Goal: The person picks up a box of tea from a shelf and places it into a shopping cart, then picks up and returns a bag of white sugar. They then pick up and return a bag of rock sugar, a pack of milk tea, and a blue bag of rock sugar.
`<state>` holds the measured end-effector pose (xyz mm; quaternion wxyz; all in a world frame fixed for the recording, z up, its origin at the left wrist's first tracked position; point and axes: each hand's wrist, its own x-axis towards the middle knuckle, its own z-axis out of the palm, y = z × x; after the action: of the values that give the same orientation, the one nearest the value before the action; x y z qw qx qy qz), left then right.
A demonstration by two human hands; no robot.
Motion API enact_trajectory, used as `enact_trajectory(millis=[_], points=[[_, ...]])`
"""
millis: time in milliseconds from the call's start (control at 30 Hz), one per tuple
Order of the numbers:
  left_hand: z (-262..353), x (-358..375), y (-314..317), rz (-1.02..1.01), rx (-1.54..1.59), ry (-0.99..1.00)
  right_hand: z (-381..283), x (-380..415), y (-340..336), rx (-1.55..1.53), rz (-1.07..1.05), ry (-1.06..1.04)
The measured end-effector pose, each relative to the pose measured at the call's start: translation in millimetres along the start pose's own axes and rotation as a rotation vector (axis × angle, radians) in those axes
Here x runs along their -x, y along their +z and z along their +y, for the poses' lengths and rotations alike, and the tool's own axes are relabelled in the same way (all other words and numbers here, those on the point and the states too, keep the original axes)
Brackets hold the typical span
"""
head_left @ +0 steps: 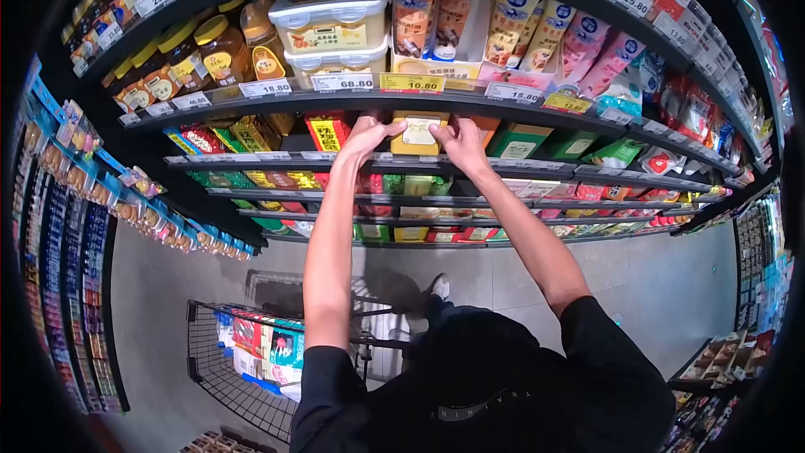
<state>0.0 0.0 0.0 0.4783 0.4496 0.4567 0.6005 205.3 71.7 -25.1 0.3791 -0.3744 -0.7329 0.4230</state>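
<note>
Yellow box [418,144], one: at the front edge of the shelf [537,164], right of a red packet [325,132]. Left hand [366,136] and right hand [463,148] pinch its sides, thumbs on front; other fingers partly hidden. Step, apparently: two-handed gripping. Next move calls for even pressure.

Open air lies between the forearms [329,252] before the yellow box [417,136]; the shelf above [377,101] bars the way up

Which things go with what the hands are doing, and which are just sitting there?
Part of the job:
- left hand
- right hand
- yellow package, with a thumb on it from each side

Just sitting there:
- yellow-lidded jars
- plastic tubs
- green box
</note>
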Motion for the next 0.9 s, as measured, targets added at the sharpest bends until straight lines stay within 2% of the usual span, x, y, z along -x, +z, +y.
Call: enact_trajectory(millis=[67, 100, 167, 200, 267, 367, 433, 567, 633, 700, 767, 833, 900], points=[[6.6, 3.8, 4.3, -0.067, -0.087, -0.076, -34.6, 14.8, -6.9, 0.124, 0.039, -0.046], [2.6, -4.2, -8.5, -0.070, -0.111, -0.065, -25.6, 6.0, 10.5, 0.106, 0.051, -0.062], [-8.2, -3.3, -2.8, -0.013, -0.109, 0.023, -16.0, 9.1, 19.1, 0.033, 0.222, -0.230], [-12.2, -4.5, 1.0, -0.017, -0.061, 0.001, -20.9, 13.8, 16.7, 0.040, 0.224, -0.227], [-17.2, -1.8, 3.9, 0.006, -0.083, -0.016, -38.3, 23.7, 13.4, 0.289, 0.237, -0.128], [-38.1, -6.0, -3.7, -0.025, -0.192, -0.058, -36.4, 27.9, 13.6, 0.348, 0.190, -0.075], [-43.6, -10.6, -6.6, -0.056, -0.282, -0.126, -27.5, 24.7, 15.1, 0.340, 0.227, -0.098], [-39.8, -6.9, 0.1, -0.052, -0.270, -0.064, -29.4, 28.1, 6.6, 0.350, 0.231, -0.042], [-41.4, -9.3, -2.4, -0.076, -0.413, -0.094, -26.8, 28.6, 4.8, 0.336, 0.220, -0.045], [-43.1, -8.2, -0.5, -0.096, -0.391, -0.093, -23.1, 28.0, 4.0, 0.220, 0.225, -0.085], [-42.6, -6.4, 3.2, -0.111, -0.369, -0.085, -20.9, 28.3, 3.1, 0.260, 0.215, -0.054], [-34.1, 3.6, 12.6, -0.026, -0.390, -0.128, -21.4, 29.0, 4.0, 0.257, 0.228, -0.066], [-46.5, 2.0, 8.7, -0.031, -0.308, -0.085, -22.2, 31.6, 3.2, 0.236, 0.229, -0.076]])
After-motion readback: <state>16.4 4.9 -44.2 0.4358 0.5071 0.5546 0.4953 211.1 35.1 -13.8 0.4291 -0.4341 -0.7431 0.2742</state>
